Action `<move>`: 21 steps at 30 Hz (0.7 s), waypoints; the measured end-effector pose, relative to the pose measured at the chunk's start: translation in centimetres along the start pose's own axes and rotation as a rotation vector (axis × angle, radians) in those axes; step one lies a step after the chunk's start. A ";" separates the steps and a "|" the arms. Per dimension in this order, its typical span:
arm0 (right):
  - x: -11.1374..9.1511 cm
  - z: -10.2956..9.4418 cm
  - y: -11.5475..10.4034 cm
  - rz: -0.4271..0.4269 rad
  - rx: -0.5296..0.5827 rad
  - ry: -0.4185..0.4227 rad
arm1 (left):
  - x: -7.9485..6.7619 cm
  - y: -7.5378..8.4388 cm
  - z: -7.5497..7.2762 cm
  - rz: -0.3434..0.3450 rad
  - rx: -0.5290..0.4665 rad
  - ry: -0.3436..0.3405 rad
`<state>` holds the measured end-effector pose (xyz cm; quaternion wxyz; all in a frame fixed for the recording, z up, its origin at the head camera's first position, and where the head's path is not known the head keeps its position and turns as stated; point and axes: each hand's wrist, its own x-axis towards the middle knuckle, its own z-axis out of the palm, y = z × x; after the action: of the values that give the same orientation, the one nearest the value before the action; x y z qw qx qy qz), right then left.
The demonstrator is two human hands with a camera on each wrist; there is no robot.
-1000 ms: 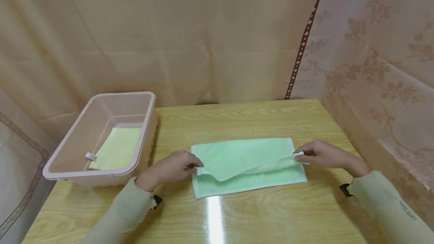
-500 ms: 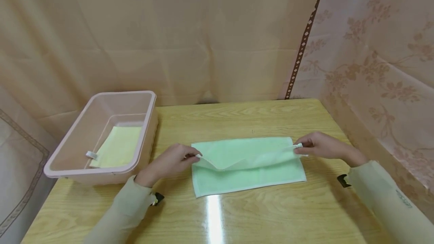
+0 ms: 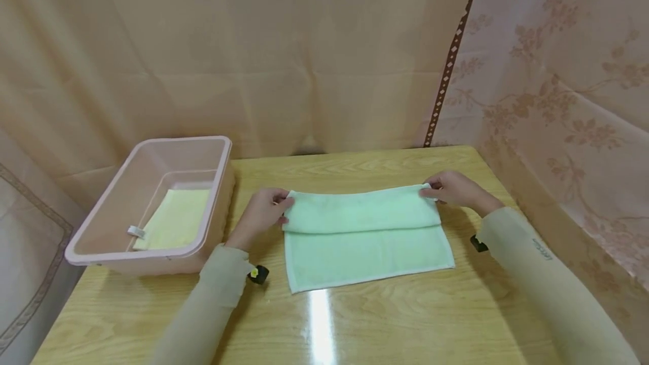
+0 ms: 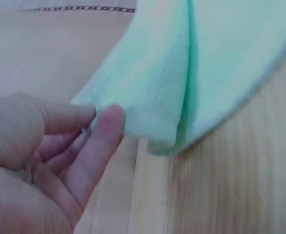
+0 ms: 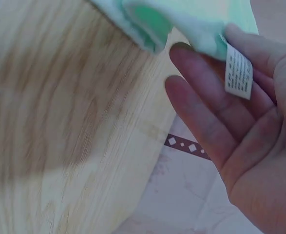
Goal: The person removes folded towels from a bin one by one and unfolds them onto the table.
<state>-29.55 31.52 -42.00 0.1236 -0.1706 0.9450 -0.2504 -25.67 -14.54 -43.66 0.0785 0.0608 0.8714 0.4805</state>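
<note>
A mint-green towel [image 3: 367, 255] with a pale hem lies on the wooden table, its near part flat and its far part doubled over in a fold. My left hand [image 3: 263, 211] pinches the far left corner between thumb and fingers; the left wrist view shows the layers hanging from the fingertips [image 4: 108, 122]. At the far right corner, my right hand [image 3: 453, 189] pinches the towel, raised a little over the table. Beside the right thumb a white printed label [image 5: 238, 73] dangles from the hem, the other fingers spread below it.
A pink plastic basin [image 3: 213, 213] stands on the left of the table, with a folded yellow cloth [image 3: 174, 218] inside, a white tag at its corner. Curtains [image 3: 329, 61] hang behind the wooden table [image 3: 395, 320] and along its right side.
Both hands have moved away from the body toward the far side, carrying the towel's held edge. That edge has gone from mid-towel to the back, laying the flap over the far part.
</note>
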 end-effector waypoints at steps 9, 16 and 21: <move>2.7 -0.4 0.4 0.070 -0.010 0.036 | 3.5 0.6 1.3 -0.106 -0.085 0.118; 4.6 -0.6 1.3 0.173 0.032 0.039 | 6.3 0.8 1.9 -0.125 -0.117 0.163; 6.0 -0.3 1.3 0.162 0.016 0.101 | 7.5 0.2 1.7 -0.125 -0.103 0.203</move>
<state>-35.50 30.37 -43.27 0.0968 -0.0795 0.9587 -0.2554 -32.72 -11.62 -45.00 0.0225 -0.0468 0.8511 0.5224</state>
